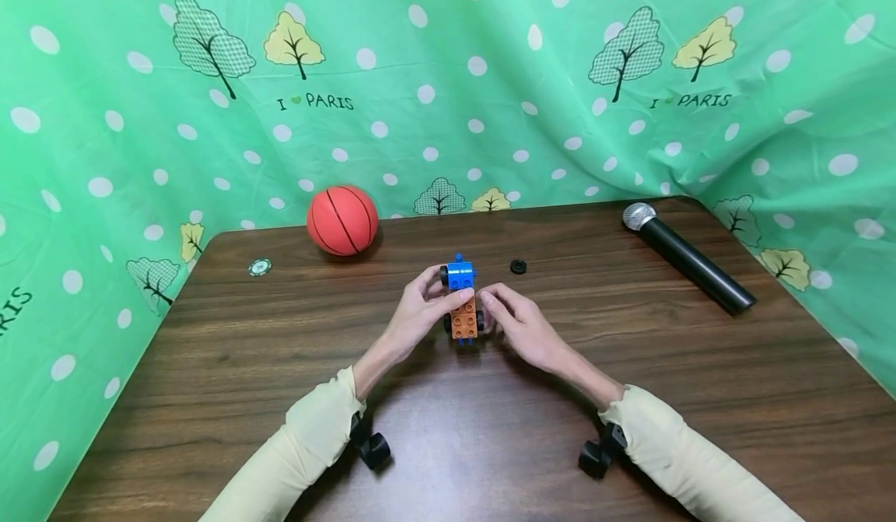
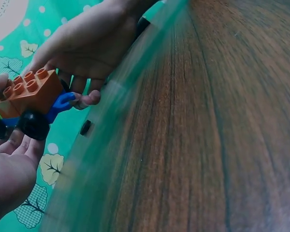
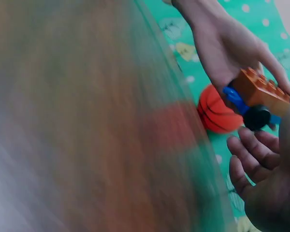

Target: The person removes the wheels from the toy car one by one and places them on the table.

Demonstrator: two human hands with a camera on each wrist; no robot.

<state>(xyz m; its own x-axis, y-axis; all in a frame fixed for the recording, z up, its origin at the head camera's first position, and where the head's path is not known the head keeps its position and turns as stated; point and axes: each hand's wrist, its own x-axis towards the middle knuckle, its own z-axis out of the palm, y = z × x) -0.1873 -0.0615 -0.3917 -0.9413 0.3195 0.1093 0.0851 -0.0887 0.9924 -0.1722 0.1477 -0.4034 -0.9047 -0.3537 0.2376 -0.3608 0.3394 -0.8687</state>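
A toy vehicle of building blocks (image 1: 464, 324), with an orange studded body, a blue front and black wheels, is held up over the table. My left hand (image 1: 414, 316) grips it from the left, thumb across the top and fingers underneath. At the front right a bare blue axle end (image 1: 476, 273) sticks out. My right hand (image 1: 526, 329) is close beside the vehicle's right side, near the black rear wheel (image 3: 256, 117). In the right wrist view its fingers (image 3: 253, 150) are loosely bent below that wheel, with nothing seen in them. A loose black wheel (image 1: 518, 267) lies on the table beyond the right hand.
On the dark wooden table (image 1: 280, 335), a red ball with black lines (image 1: 343, 221) sits at the back left, with a round chip (image 1: 260, 267) nearer the left edge. A black microphone (image 1: 689, 257) lies at the right. A green polka-dot cloth (image 1: 434, 63) hangs behind.
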